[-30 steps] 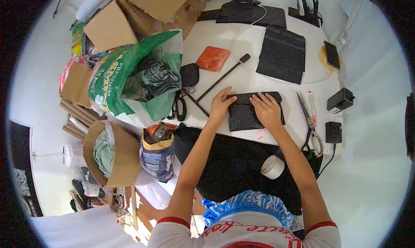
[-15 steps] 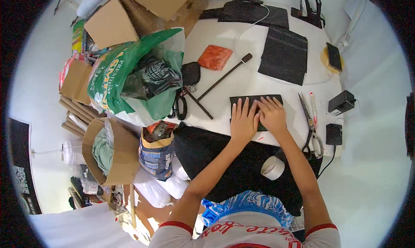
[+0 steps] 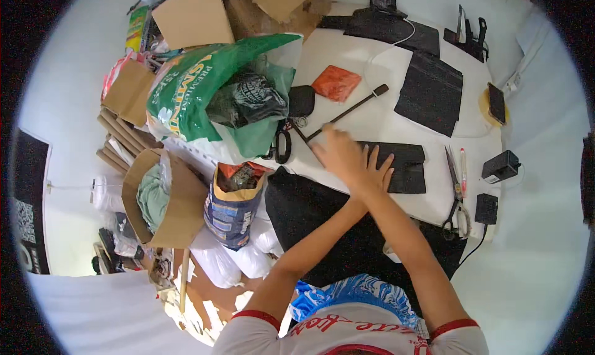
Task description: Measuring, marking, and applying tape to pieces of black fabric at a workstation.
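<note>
My left hand (image 3: pixel 375 171) lies flat with spread fingers on a folded black piece of fabric (image 3: pixel 408 168) at the table's front. Crossing over the left wrist, my right hand (image 3: pixel 341 158) is at the left of that piece, beside the crossbar of a dark T-shaped tool (image 3: pixel 347 113). The right fingers are smeared by motion, so whether they touch the tool does not show. An orange-red flat square piece (image 3: pixel 336 83) lies behind the tool. Black-handled scissors (image 3: pixel 283 145) are left of it.
Large shears (image 3: pixel 457 194), a white-and-red pen (image 3: pixel 463 164) and black adapters (image 3: pixel 501 166) lie at right. More black fabric (image 3: pixel 430 95) is farther back. A green plastic bag (image 3: pixel 198 95), cardboard boxes (image 3: pixel 193 17) and a paper bag (image 3: pixel 234 212) crowd the left.
My right hand has left the black piece and swung left across my left wrist toward the T-shaped tool. The left hand stays on the piece. The whole view has shifted.
</note>
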Tool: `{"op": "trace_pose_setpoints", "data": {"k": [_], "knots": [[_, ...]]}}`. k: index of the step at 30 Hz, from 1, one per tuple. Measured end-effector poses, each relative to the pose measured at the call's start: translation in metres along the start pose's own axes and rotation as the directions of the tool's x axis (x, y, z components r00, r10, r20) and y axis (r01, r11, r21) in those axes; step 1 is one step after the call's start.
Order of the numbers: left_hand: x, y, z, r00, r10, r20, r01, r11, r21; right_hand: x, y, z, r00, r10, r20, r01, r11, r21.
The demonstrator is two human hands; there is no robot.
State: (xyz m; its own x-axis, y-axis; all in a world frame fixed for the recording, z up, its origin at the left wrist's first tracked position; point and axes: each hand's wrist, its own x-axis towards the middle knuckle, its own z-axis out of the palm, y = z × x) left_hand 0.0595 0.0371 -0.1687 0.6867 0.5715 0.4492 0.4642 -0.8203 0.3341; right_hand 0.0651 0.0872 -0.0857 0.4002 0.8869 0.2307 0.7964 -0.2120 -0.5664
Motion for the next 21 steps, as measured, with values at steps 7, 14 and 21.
{"op": "trace_pose_setpoints", "data": {"k": [7, 14, 21], "knots": [[0.008, 0.014, -0.010, 0.999, 0.045, -0.030, -0.047, 0.998, -0.050, 0.018, 0.018, 0.093, 0.939, -0.320, -0.127, 0.266, 0.908, -0.323], [0.000, -0.008, -0.004, 0.997, 0.063, -0.042, -0.060, 0.996, 0.069, 0.027, 0.031, 0.025, 0.952, -0.242, 0.187, 0.280, 0.937, -0.211], [0.001, -0.011, -0.013, 0.997, 0.032, -0.063, -0.035, 0.998, -0.042, 0.022, 0.116, -0.068, 0.915, -0.355, 0.193, 0.344, 0.935, 0.090]]}}
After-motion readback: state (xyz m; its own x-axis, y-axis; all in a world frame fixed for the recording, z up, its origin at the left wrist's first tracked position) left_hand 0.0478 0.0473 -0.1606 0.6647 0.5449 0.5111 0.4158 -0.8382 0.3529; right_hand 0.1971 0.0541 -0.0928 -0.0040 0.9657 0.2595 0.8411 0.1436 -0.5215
